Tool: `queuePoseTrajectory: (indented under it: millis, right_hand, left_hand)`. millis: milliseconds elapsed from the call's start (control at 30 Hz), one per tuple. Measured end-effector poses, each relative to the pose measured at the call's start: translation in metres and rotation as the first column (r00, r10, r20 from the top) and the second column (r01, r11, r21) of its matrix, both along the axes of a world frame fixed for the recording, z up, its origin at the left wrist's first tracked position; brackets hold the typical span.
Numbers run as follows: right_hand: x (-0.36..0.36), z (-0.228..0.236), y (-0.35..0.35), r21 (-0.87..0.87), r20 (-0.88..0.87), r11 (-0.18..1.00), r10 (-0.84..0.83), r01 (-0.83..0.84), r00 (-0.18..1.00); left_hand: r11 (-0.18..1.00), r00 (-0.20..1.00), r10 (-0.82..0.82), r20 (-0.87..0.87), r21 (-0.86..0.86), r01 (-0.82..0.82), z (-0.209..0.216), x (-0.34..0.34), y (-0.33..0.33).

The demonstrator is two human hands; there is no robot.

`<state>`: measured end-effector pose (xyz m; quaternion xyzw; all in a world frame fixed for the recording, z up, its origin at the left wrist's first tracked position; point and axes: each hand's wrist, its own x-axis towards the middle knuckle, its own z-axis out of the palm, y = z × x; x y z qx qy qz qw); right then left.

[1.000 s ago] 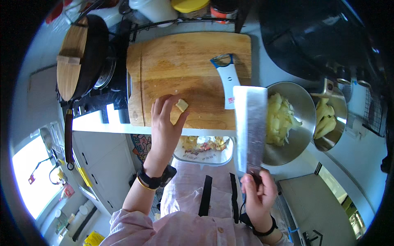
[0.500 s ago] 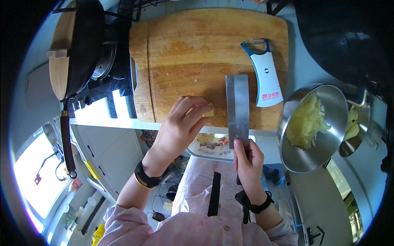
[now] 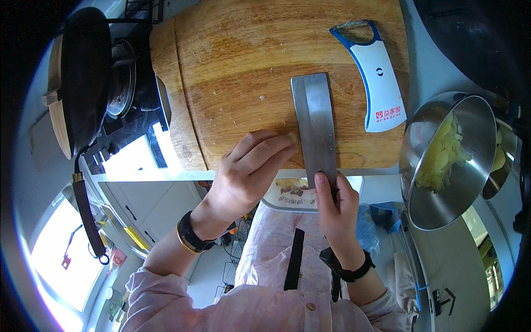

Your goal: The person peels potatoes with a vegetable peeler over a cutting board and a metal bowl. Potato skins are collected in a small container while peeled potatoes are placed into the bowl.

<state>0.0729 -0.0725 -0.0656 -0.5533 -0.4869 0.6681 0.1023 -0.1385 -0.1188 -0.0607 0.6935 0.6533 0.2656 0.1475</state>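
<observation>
My right hand point(image 3: 338, 217) grips the handle of a cleaver point(image 3: 314, 119), its broad steel blade lying over the wooden cutting board point(image 3: 227, 72) and pointing away from me. Close to the left side of the blade, my left hand point(image 3: 241, 176) has its fingers pressed together on a small yellowish potato piece point(image 3: 292, 136), mostly hidden by the fingertips. Tiny crumbs dot the board. A white and blue peeler point(image 3: 380, 83) rests on its right side. To the right of the board, a tilted steel bowl point(image 3: 472, 185) contains pale yellow potato pieces point(image 3: 444, 155).
A second metal bowl point(image 3: 499, 180) with yellow slices stands behind the first. Below the board's near edge is a white bin point(image 3: 293, 203) with scraps inside. A dark pan point(image 3: 86, 83) hangs at the left by the stove point(image 3: 135, 130). A large dark pan point(image 3: 464, 44) fills the far right.
My left fingers have come nearer the cleaver, and the potato piece shows less. The blade now leans slightly left at its far end. The whole view has shifted and the board appears closer.
</observation>
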Motion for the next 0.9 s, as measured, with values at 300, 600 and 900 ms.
queuePoseTrajectory:
  millis: [300, 600, 900]
  right_hand:
    - [-0.0036, -0.0046, -0.004, 0.007, 0.041, 1.0, 0.002, -0.002, 0.999]
    - [-0.0054, -0.0067, -0.0067, 0.107, 0.005, 0.994, 0.013, -0.013, 1.0]
    - [-0.001, -0.0046, -0.0086, 0.077, 0.066, 0.994, 0.072, -0.077, 0.995]
  left_hand:
    - [1.0, 1.0, -0.002, 0.022, -0.008, 0.002, 0.0019, -0.0002, 0.0016]
    - [1.0, 0.998, 0.03, 0.06, -0.009, -0.029, 0.0017, 0.0019, 0.0032]
    - [0.999, 0.998, 0.031, 0.061, -0.025, -0.03, 0.0021, 0.0008, 0.0026]
